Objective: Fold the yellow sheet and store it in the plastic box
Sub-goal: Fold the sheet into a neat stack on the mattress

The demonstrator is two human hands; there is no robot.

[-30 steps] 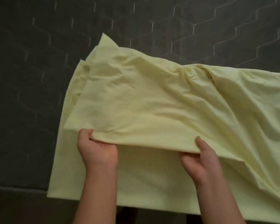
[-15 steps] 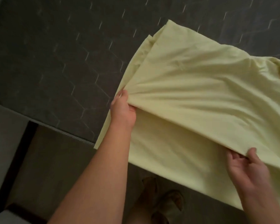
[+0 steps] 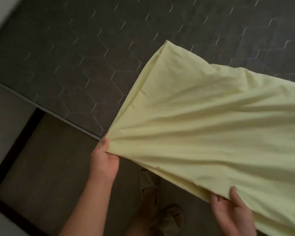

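The pale yellow sheet (image 3: 211,125), creased and doubled over the mattress (image 3: 75,65) edge, is pinched at its near corners by the left hand (image 3: 104,160) and right hand (image 3: 232,210).

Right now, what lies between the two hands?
In the head view, a folded edge of the yellow sheet runs from the left hand to the right hand; both grip it.

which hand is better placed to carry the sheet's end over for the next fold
Probably left: the left hand grips the yellow sheet at its bunched end corner; the right hand pinches the near edge farther along.
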